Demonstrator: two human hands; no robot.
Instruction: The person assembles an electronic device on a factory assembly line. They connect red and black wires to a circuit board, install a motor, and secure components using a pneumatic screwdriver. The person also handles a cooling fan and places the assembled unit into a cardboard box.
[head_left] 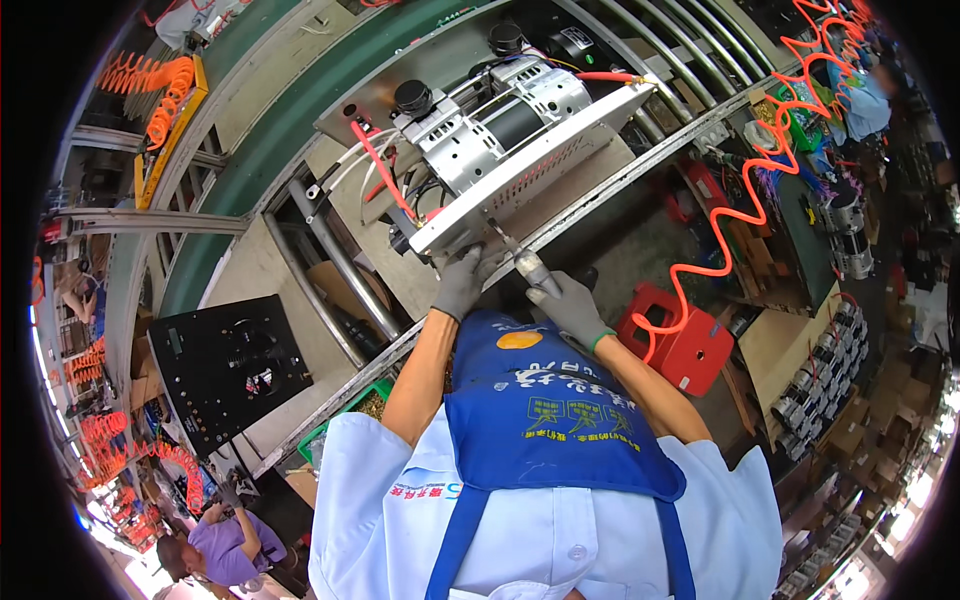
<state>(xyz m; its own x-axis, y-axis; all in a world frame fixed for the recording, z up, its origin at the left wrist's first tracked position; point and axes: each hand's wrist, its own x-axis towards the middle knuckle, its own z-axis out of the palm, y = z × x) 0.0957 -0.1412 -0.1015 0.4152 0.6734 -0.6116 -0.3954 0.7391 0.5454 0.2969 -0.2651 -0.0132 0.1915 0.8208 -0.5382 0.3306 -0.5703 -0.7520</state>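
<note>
A white metal panel (560,160) with red-edged vent slots stands along the near side of a machine with a silver twin-head motor (510,125). At the panel's lower left corner is my left hand (461,284), in a grey glove. Its fingers are drawn together against the metal; what they pinch, if anything, is hidden. My right hand (568,307), gloved too, wraps round a silver power screwdriver (533,270). The tool's thin bit reaches up and left to the panel's face, close to my left fingers. Red and white hoses (372,165) hang loose at the machine's left.
Left on the bench lies a black panel (232,370) with a round opening. Metal rollers (330,265) run beside it. A red case (675,338) sits at my right, below a coiled orange air hose (745,215). Several motors (820,375) stand far right. Another person (235,540) is lower left.
</note>
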